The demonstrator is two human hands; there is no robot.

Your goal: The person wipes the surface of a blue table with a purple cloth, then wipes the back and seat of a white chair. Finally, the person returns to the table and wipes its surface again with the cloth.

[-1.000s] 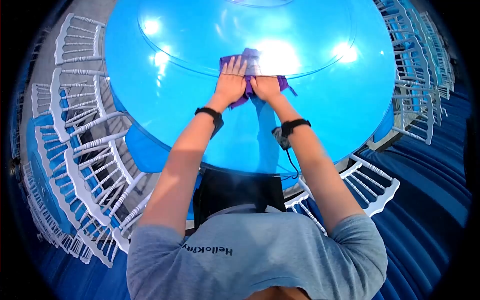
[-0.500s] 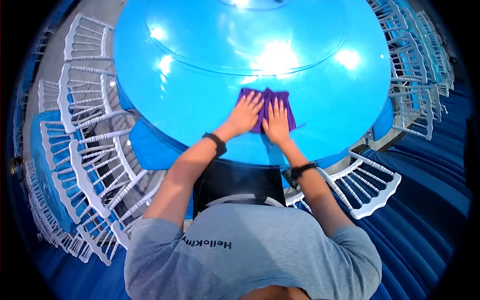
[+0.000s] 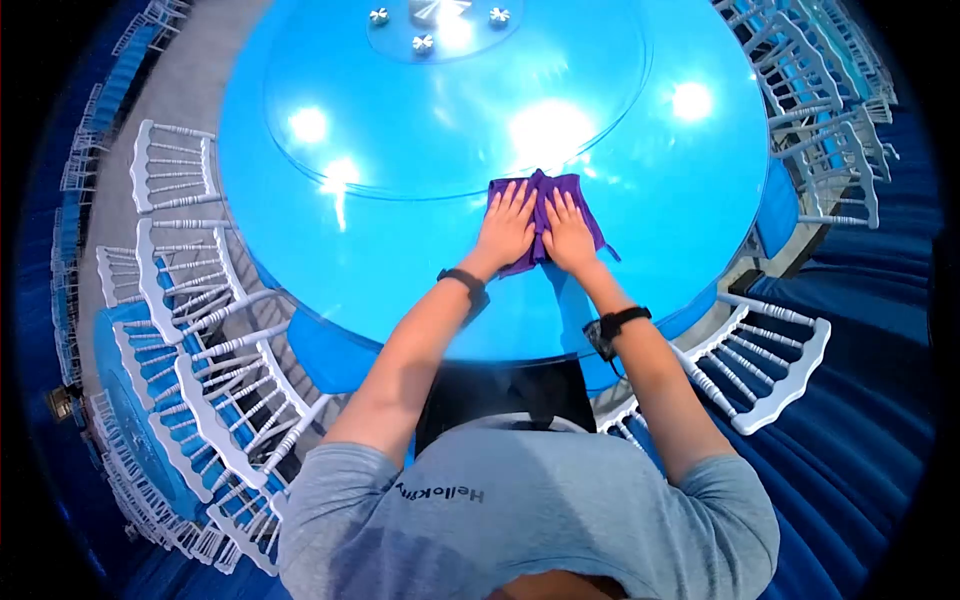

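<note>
A purple cloth (image 3: 541,192) lies spread on the glossy blue round table (image 3: 350,270), near the edge closest to me. My left hand (image 3: 507,225) rests palm down on the cloth's left part, fingers stretched out. On its right part, my right hand (image 3: 569,235) lies flat too, fingers extended forward. A narrow strip of cloth shows between the hands, and a corner sticks out to the right. Both wrists wear dark bands; the right one carries a small device (image 3: 600,338).
A round clear turntable (image 3: 400,130) covers the table's middle, with small shiny fittings (image 3: 422,44) at its centre. White spindle-backed chairs stand at the left (image 3: 215,400) and right (image 3: 775,370). Blue drapery (image 3: 850,470) hangs at the right.
The view has shifted, showing more of the table's centre. Both hands remain flat on the cloth, now closer to the turntable's rim, with the cloth moved forward under them.
</note>
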